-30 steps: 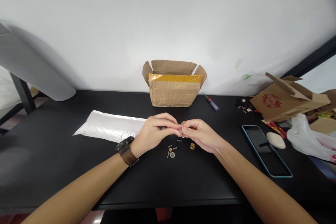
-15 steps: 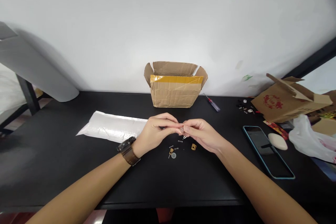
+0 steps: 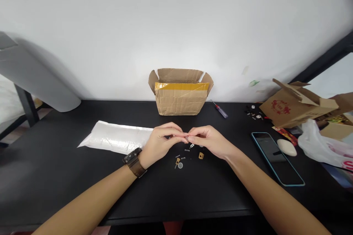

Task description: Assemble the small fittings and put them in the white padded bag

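My left hand (image 3: 165, 138), with a watch (image 3: 134, 159) on its wrist, is pinched against the fingertips of my right hand (image 3: 208, 140). Between them is a small part, mostly covered by the fingers and too small to name. On the black table just below lie a brass-coloured piece (image 3: 201, 155), a second brass-coloured piece (image 3: 177, 161), a round grey disc (image 3: 180, 165), a small spring (image 3: 187, 150) and another spring (image 3: 183, 158). A small silvery piece (image 3: 192, 145) sits right under my right fingers.
An open cardboard box (image 3: 182, 99) stands against the wall, a screwdriver (image 3: 220, 111) beside it. A white padded mailer (image 3: 116, 137) lies left. To the right are a phone (image 3: 277, 158), a white oval object (image 3: 286, 147), a plastic bag (image 3: 322, 145) and another carton (image 3: 292, 104).
The whole view has shifted slightly. Both hands stay pinched together over the small parts, with the fingertips closed a little more around what they hold.
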### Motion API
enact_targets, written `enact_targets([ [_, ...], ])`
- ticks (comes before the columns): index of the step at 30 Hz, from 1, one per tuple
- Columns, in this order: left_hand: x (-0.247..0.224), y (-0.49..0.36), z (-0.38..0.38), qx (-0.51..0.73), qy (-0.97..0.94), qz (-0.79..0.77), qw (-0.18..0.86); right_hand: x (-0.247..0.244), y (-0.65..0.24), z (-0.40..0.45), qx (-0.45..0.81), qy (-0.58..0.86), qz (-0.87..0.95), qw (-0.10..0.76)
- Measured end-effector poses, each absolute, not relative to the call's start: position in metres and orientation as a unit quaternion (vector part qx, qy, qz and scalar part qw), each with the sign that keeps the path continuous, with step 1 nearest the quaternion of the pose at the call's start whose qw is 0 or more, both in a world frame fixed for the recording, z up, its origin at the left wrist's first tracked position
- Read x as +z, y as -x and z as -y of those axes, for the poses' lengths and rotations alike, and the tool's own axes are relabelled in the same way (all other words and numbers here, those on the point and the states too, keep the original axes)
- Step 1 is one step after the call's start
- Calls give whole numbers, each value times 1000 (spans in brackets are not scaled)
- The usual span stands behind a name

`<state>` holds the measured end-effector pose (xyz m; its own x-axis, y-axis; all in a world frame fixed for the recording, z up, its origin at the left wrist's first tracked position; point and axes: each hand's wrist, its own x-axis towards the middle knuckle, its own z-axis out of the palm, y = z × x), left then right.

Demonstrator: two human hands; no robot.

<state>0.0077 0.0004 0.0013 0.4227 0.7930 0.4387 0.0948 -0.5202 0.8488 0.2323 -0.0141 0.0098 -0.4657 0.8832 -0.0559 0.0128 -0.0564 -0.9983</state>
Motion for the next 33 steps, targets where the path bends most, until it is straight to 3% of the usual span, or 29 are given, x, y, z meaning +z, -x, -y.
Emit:
enact_targets([
  [9, 1, -12, -1, 458, -746, -315, 366, 18, -234, 14, 596, 390, 608, 352],
  [22, -8, -6, 2, 500, -791, -262, 234, 16, -233, 14, 597, 364, 615, 365],
  [33, -3, -8, 2, 495, -779, -308, 230, 15, -235, 6, 588, 409, 588, 376],
])
